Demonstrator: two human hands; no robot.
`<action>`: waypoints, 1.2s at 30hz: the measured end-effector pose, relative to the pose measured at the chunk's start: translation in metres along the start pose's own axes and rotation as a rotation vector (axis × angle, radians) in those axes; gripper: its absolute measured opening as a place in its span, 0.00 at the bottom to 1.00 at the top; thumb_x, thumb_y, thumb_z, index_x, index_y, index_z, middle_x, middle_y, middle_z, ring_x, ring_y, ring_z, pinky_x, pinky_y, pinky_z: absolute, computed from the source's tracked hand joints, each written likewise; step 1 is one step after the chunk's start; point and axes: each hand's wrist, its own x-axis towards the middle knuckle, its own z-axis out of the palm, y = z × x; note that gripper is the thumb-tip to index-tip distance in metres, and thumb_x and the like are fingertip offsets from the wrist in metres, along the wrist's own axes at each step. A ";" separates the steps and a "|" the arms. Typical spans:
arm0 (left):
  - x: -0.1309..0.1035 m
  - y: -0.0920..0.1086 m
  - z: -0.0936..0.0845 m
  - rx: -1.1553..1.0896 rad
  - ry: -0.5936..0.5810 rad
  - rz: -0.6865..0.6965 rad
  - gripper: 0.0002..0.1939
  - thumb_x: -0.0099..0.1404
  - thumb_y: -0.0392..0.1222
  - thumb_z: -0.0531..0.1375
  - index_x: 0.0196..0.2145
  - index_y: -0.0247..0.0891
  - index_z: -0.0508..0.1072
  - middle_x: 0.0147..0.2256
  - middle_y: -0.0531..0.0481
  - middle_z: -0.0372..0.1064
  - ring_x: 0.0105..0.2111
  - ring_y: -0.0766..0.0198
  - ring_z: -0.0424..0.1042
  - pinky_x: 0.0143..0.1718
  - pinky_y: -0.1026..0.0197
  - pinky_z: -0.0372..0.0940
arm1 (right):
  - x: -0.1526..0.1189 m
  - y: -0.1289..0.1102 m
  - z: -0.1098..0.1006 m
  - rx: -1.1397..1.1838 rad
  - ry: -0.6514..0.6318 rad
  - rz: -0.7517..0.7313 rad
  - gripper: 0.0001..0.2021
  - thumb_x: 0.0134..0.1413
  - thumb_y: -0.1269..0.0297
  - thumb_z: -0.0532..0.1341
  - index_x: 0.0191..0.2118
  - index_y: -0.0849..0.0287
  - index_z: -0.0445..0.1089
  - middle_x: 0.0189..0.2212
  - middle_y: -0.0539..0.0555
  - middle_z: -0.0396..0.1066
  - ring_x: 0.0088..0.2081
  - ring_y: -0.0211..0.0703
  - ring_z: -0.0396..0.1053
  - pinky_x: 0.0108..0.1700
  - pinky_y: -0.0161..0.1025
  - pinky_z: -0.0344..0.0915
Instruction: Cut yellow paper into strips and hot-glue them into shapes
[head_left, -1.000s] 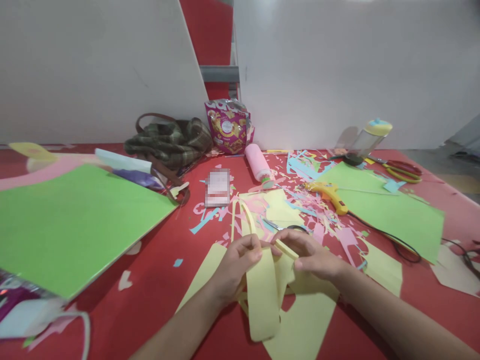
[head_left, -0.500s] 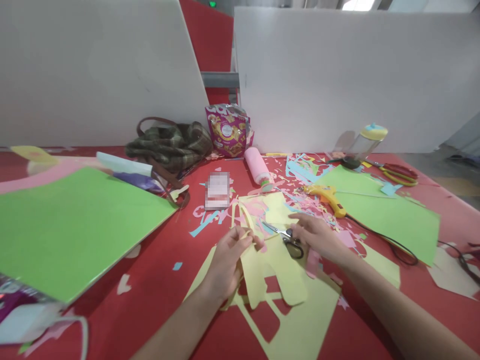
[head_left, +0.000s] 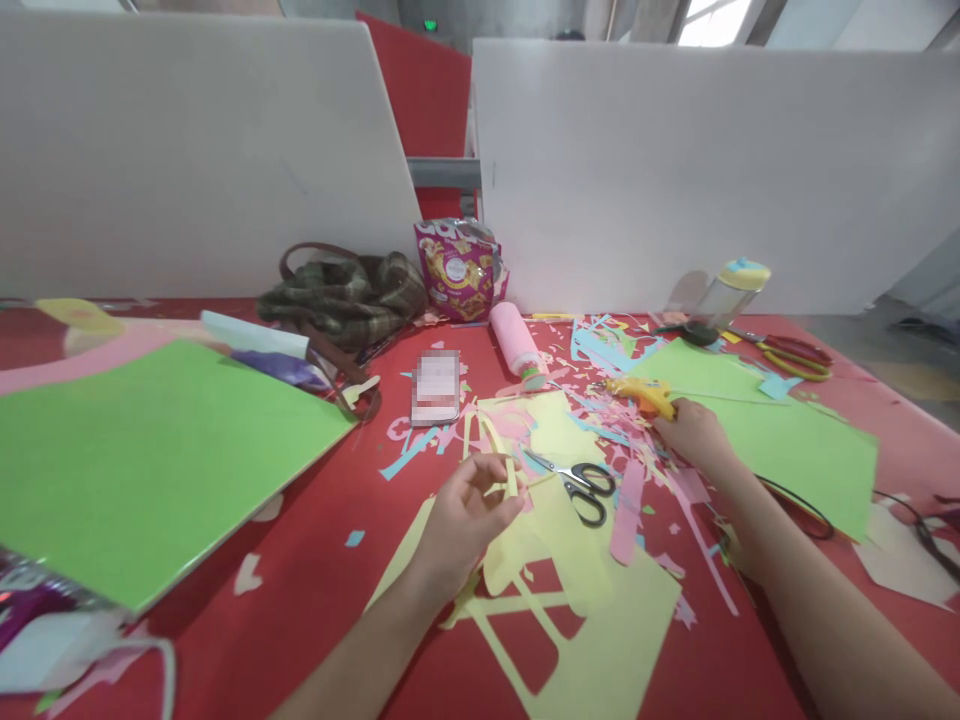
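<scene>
My left hand is over the yellow cut-out paper, fingers curled with a small yellow paper strip between thumb and fingertips. Off to the right, my right hand is closed round the handle of a yellow hot glue gun, whose nozzle points left over paper scraps. Black-handled scissors lie between my hands, blades toward the upper left. Beside them is a pink paper strip.
A pink bottle lies behind, near a purple snack bag and a phone-like pixelated object. Green sheets flank the red table. At right are a clear jar, red-handled pliers and the gun's black cord.
My right hand has left the scissors, moved right and away from me, and taken hold of the glue gun. The scissors lie on the paper. My left hand stays near its place.
</scene>
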 end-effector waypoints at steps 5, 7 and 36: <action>0.000 -0.002 -0.003 0.060 -0.053 0.051 0.12 0.47 0.33 0.60 0.27 0.38 0.59 0.36 0.51 0.60 0.34 0.68 0.64 0.34 0.64 0.60 | -0.001 -0.002 -0.002 0.173 0.043 0.129 0.12 0.39 0.64 0.54 0.32 0.65 0.62 0.28 0.63 0.67 0.32 0.52 0.65 0.27 0.39 0.56; 0.001 -0.003 -0.004 0.076 -0.073 0.080 0.11 0.48 0.33 0.60 0.27 0.38 0.59 0.36 0.52 0.59 0.34 0.68 0.64 0.35 0.64 0.60 | -0.001 -0.001 -0.005 0.282 0.078 0.188 0.15 0.39 0.62 0.55 0.36 0.65 0.60 0.29 0.62 0.67 0.32 0.52 0.65 0.26 0.39 0.57; 0.004 -0.005 -0.012 0.328 0.062 0.198 0.17 0.48 0.36 0.60 0.37 0.39 0.64 0.42 0.49 0.62 0.44 0.63 0.61 0.49 0.58 0.54 | -0.053 -0.041 -0.016 1.088 -0.535 -0.013 0.09 0.37 0.61 0.62 0.21 0.62 0.64 0.16 0.49 0.65 0.20 0.36 0.63 0.22 0.32 0.57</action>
